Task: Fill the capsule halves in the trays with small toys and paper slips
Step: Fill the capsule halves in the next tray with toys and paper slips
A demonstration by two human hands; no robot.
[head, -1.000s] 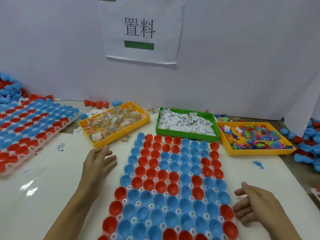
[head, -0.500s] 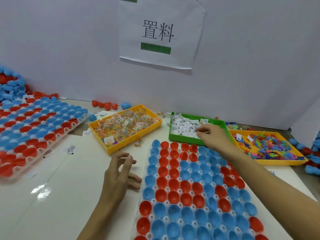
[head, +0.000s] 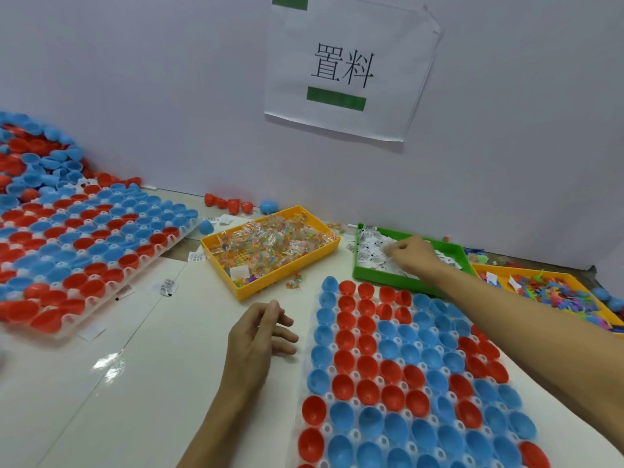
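In front of me lies a white tray holding several empty red and blue capsule halves. My right hand reaches over it into the green tray, with its fingers curled down onto the white paper slips. Just left of the capsule tray, my left hand rests on the table with relaxed fingers and holds nothing. A yellow tray of small bagged toys stands left of the green one. Another yellow tray of colourful plastic toys stands at the right.
A second tray of capsule halves lies at the left, with a loose pile of halves behind it. Loose halves sit by the white wall. Stray slips lie on the table.
My right hand went from the table's right side up into the green tray and curled onto the slips. My left hand shifted slightly toward the capsule tray. The view moved closer and leftward.
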